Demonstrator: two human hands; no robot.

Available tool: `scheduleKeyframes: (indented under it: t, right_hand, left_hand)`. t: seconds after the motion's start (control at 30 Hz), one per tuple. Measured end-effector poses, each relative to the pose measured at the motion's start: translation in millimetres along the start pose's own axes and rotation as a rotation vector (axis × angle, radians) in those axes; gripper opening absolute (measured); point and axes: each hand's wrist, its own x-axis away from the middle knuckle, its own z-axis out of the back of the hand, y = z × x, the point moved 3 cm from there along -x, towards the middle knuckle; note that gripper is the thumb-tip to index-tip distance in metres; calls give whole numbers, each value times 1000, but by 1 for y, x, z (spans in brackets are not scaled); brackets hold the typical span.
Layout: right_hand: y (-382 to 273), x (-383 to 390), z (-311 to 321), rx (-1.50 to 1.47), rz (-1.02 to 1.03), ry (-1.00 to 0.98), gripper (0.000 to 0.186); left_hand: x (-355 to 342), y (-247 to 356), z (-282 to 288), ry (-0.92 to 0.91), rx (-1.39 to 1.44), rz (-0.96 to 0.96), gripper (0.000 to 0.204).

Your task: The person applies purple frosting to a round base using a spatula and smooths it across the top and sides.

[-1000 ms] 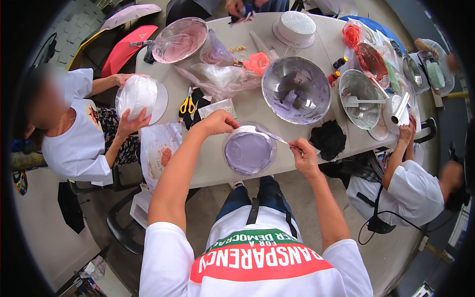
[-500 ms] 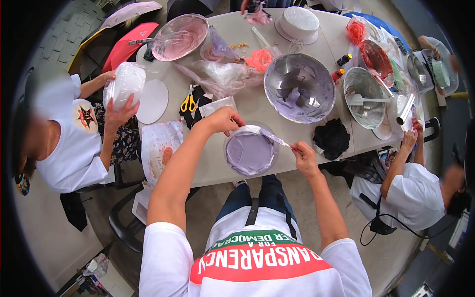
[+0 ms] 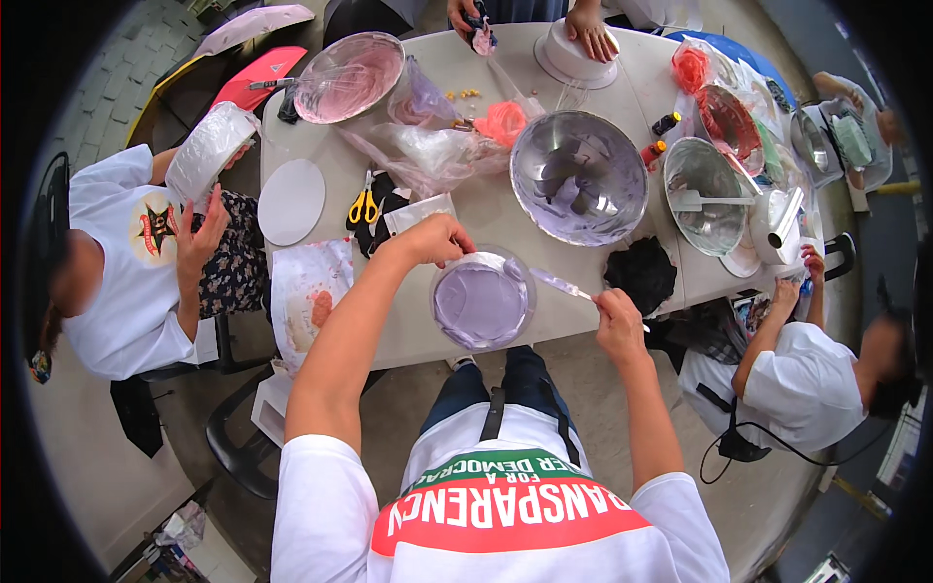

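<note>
A round cake (image 3: 478,306) covered in lavender frosting sits at the near edge of the table on a see-through round cake board (image 3: 529,319). White shows along part of its far rim. My left hand (image 3: 439,239) reaches over to the far left side, its fingers bent down and closed at the board's edge; the fingertips are partly hidden. In my right hand (image 3: 619,323), right of the cake, is an icing spatula (image 3: 566,286). Lavender frosting coats its blade, which points left and stands apart from the cake.
Beyond lies a steel bowl (image 3: 577,178) with lavender frosting. A pink-frosting bowl (image 3: 348,78), yellow scissors (image 3: 364,206), plastic bags (image 3: 428,155), a black cloth (image 3: 641,276) and a white disc (image 3: 292,202) are around. Co-workers sit left and right; one at left holds a wrapped cake (image 3: 212,151).
The spatula has moved off the cake's rim to the right with my right hand. My left hand stays by the cake. Across the table, a person's hand now rests on a white cake.
</note>
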Motion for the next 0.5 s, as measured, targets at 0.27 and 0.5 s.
scheduleKeyframes:
  t: [0.27, 0.5]
  right_hand:
    - [4, 10, -16, -293, -61, 76, 15]
    - [20, 26, -45, -485, -214, 52, 7]
  left_hand:
    - [-35, 44, -19, -108, -407, -289, 32]
    - [-18, 56, -3, 316, -497, -576, 38]
